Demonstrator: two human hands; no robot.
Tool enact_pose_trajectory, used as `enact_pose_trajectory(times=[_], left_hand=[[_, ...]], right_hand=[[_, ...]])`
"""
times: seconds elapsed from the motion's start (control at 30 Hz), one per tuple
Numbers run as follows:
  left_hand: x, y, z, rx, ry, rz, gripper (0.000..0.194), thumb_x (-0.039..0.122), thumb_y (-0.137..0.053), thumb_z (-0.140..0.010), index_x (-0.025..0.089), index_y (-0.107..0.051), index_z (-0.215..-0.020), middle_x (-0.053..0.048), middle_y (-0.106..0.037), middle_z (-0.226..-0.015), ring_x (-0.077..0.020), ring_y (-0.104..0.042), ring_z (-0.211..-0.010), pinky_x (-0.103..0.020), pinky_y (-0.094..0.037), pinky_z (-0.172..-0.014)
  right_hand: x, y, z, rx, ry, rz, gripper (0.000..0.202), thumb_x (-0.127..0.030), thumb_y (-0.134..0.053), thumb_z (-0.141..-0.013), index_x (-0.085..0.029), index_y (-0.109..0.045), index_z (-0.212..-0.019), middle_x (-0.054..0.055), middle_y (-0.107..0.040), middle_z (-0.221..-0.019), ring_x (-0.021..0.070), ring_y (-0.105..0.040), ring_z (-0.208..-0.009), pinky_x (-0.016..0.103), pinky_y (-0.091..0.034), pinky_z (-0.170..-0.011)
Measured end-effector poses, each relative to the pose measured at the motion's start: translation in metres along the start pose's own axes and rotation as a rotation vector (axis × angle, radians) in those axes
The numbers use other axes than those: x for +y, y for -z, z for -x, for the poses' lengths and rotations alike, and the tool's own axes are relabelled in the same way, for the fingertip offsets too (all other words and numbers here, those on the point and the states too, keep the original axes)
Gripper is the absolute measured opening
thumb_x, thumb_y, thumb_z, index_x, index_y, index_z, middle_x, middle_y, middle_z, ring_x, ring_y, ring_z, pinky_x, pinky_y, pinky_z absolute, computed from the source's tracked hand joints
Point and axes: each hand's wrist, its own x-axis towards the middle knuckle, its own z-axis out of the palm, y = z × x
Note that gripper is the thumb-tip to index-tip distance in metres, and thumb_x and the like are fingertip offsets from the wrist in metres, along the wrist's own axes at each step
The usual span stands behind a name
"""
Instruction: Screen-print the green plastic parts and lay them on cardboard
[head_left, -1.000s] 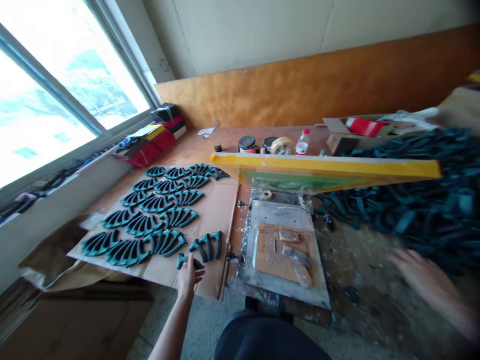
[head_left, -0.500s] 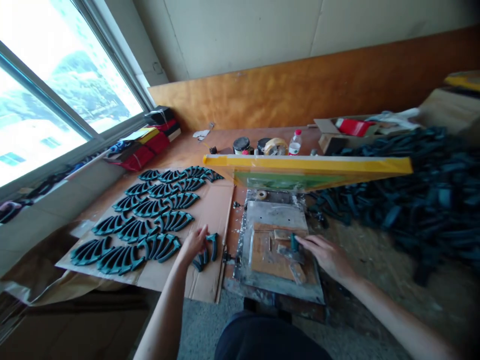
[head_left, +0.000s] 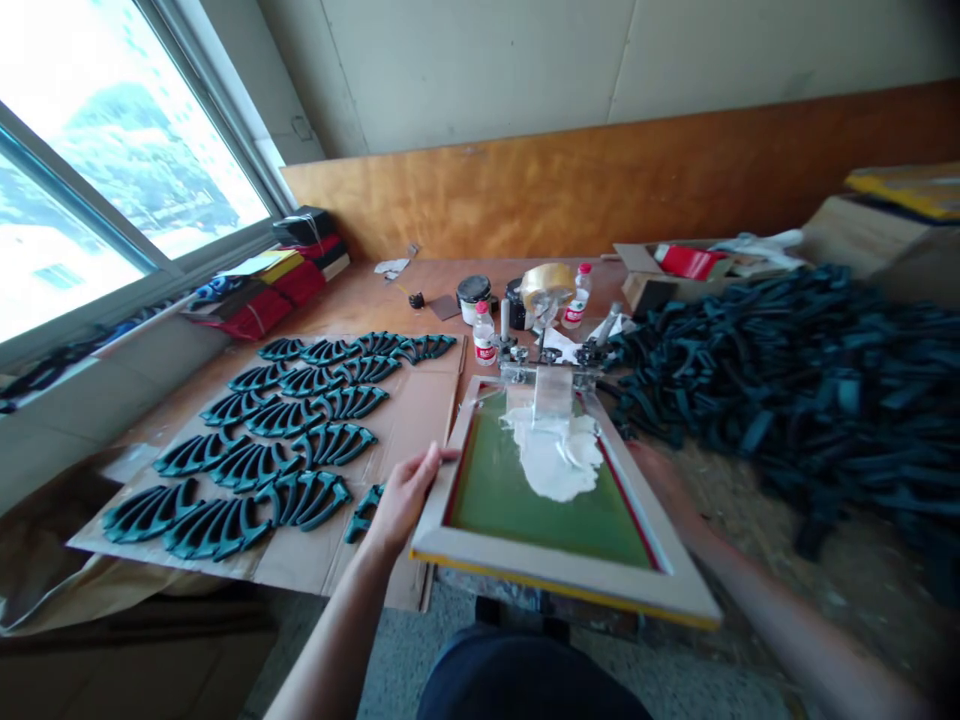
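Note:
A screen printing frame (head_left: 568, 567) with a green mesh lies low over the work base in front of me, slightly tilted. White ink (head_left: 555, 472) is spread on the far half of its mesh, beneath a clear squeegee-like block (head_left: 553, 398). My left hand (head_left: 405, 495) is closed at the frame's left edge. My right hand (head_left: 667, 485) is at the right edge, blurred, its fingers hidden by the frame. Close by my left hand lie dark green curved handle-like parts (head_left: 364, 513) on the cardboard (head_left: 300, 565); the base under the frame is mostly covered.
Rows of the same curved parts (head_left: 225, 520) fan out across the cardboard on the left. A big heap of dark parts (head_left: 757, 370) fills the right side. Behind the frame stand bottles (head_left: 484, 335), an ink tub (head_left: 474, 297) and a tape roll (head_left: 546, 287).
The frame has swung down from its raised position and covers the base. My left hand has moved from the cardboard to the frame's edge; my right hand has left the small green piece.

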Motion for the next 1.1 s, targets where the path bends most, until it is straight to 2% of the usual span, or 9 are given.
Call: enact_pose_trajectory(times=[0.13, 0.2, 0.27, 0.37, 0.53, 0.63, 0.87, 0.97, 1.1], left_hand=[[-0.080, -0.004, 0.007, 0.000, 0.109, -0.117, 0.072, 0.056, -0.060, -0.077, 0.018, -0.049, -0.137, -0.004, -0.070, -0.078, -0.0201, -0.064, -0.073, -0.027, -0.049, -0.065], [-0.103, -0.008, 0.001, 0.024, 0.107, -0.221, 0.071, 0.053, -0.057, -0.080, 0.020, -0.043, -0.142, -0.003, -0.069, -0.078, -0.0197, -0.064, -0.074, -0.027, -0.049, -0.067], [-0.114, -0.008, -0.005, 0.018, 0.101, -0.336, 0.065, 0.049, -0.053, -0.084, 0.021, -0.042, -0.142, -0.002, -0.069, -0.079, -0.0198, -0.065, -0.076, -0.027, -0.048, -0.069], [-0.117, -0.006, -0.009, -0.015, 0.108, -0.440, 0.060, 0.045, -0.048, -0.087, 0.021, -0.043, -0.141, -0.003, -0.069, -0.083, -0.0197, -0.065, -0.080, -0.027, -0.048, -0.072], [-0.116, -0.005, -0.007, 0.002, 0.121, -0.442, 0.056, 0.046, -0.047, -0.087, 0.022, -0.046, -0.138, -0.003, -0.069, -0.087, -0.0190, -0.065, -0.084, -0.026, -0.048, -0.074], [-0.117, -0.007, -0.007, 0.017, 0.125, -0.428, 0.056, 0.047, -0.048, -0.086, 0.021, -0.049, -0.136, -0.003, -0.070, -0.086, -0.0192, -0.065, -0.083, -0.026, -0.048, -0.074], [-0.115, -0.007, -0.004, 0.043, 0.114, -0.300, 0.056, 0.048, -0.054, -0.083, 0.022, -0.053, -0.133, -0.002, -0.070, -0.080, -0.0193, -0.066, -0.075, -0.027, -0.050, -0.069], [-0.115, -0.008, -0.004, 0.046, 0.132, -0.238, 0.059, 0.050, -0.056, -0.082, 0.022, -0.052, -0.133, -0.002, -0.070, -0.079, -0.0190, -0.065, -0.072, -0.027, -0.050, -0.065], [-0.107, -0.008, -0.003, 0.015, 0.154, -0.124, 0.067, 0.053, -0.059, -0.078, 0.019, -0.048, -0.136, -0.002, -0.069, -0.076, -0.0185, -0.065, -0.069, -0.026, -0.049, -0.060]], right_hand=[[-0.013, 0.021, -0.049, 0.163, 0.049, -0.021, 0.047, -0.035, -0.059, -0.087, -0.010, -0.054, -0.127, 0.016, -0.058, -0.118, 0.0252, -0.059, -0.101, 0.035, -0.049, -0.086], [-0.037, 0.019, -0.070, 0.085, 0.159, 0.043, 0.060, -0.035, -0.072, -0.077, -0.012, -0.051, -0.128, 0.017, -0.054, -0.122, 0.0294, -0.052, -0.110, 0.039, -0.045, -0.093], [-0.061, 0.010, -0.079, -0.091, 0.214, 0.116, 0.044, -0.030, -0.074, -0.076, -0.015, -0.058, -0.114, 0.013, -0.060, -0.109, 0.0282, -0.054, -0.101, 0.038, -0.046, -0.088], [-0.081, -0.005, -0.062, -0.295, 0.253, 0.145, 0.005, -0.016, -0.062, -0.082, -0.017, -0.061, -0.087, 0.007, -0.062, -0.086, 0.0225, -0.056, -0.085, 0.031, -0.045, -0.074], [-0.074, -0.001, -0.008, -0.308, 0.596, 0.042, 0.017, -0.005, -0.047, -0.084, -0.016, -0.059, -0.081, 0.006, -0.061, -0.080, 0.0201, -0.053, -0.080, 0.030, -0.041, -0.069], [-0.068, 0.011, -0.008, -0.383, 0.725, -0.014, 0.014, -0.007, -0.051, -0.082, -0.018, -0.057, -0.077, 0.004, -0.060, -0.076, 0.0188, -0.052, -0.076, 0.029, -0.039, -0.064], [-0.074, -0.006, 0.005, -0.111, 0.675, -0.017, 0.020, -0.009, -0.044, -0.088, -0.016, -0.062, -0.086, 0.008, -0.062, -0.083, 0.0201, -0.053, -0.081, 0.031, -0.043, -0.069], [-0.071, -0.005, 0.016, -0.178, 0.698, -0.081, 0.020, -0.013, -0.045, -0.089, -0.017, -0.064, -0.091, 0.007, -0.063, -0.083, 0.0191, -0.056, -0.082, 0.030, -0.045, -0.072], [-0.074, 0.010, -0.028, -0.228, 0.468, -0.102, 0.022, -0.022, -0.059, -0.087, -0.022, -0.063, -0.109, 0.004, -0.066, -0.093, 0.0197, -0.059, -0.089, 0.029, -0.047, -0.076]])
